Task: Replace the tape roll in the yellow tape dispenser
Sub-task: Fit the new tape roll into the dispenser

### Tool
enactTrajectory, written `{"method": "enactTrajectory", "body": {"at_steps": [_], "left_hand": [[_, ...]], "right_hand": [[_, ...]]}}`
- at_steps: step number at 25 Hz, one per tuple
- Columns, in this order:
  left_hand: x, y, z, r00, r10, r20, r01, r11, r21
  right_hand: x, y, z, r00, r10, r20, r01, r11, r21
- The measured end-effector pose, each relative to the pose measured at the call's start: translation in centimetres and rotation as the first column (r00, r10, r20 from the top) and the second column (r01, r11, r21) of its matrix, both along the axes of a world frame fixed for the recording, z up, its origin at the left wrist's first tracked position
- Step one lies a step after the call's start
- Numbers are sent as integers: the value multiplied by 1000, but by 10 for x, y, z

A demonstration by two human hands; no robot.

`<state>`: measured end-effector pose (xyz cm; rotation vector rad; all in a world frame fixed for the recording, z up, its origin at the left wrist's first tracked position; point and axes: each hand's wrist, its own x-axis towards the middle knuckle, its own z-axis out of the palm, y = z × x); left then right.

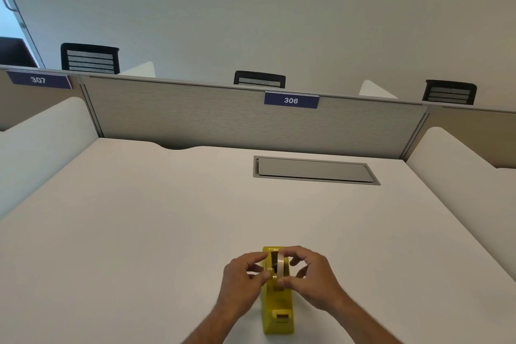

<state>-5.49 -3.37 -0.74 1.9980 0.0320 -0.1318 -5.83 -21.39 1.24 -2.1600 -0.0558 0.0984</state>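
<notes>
The yellow tape dispenser [278, 313] stands on the white desk near its front edge, its cutter end toward me. A pale tape roll [280, 265] sits upright in the dispenser's slot at the far end. My left hand [242, 278] pinches the roll's left side and hub. From the right, my right hand [312, 276] grips the roll between thumb and fingers. Both hands hide the dispenser's sides around the roll.
The white desk [167, 218] stretches ahead to a grey partition [223, 117] labelled 306. A grey cable hatch [314, 170] lies flush in the desk at the back right. White side dividers flank the desk. Black chair backs show beyond the partition.
</notes>
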Motion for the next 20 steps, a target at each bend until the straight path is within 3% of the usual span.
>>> {"method": "enactTrajectory", "body": {"at_steps": [9,20], "left_hand": [[-3,3,-3,983,-181,-28,183,951,250],[0,4,-9,984,-178,-5,174,952,252]], "right_hand": [[11,-1,-12,997,69,26,-63,978,-201],[15,-1,-18,993,92,75,-68,959,-275]]}}
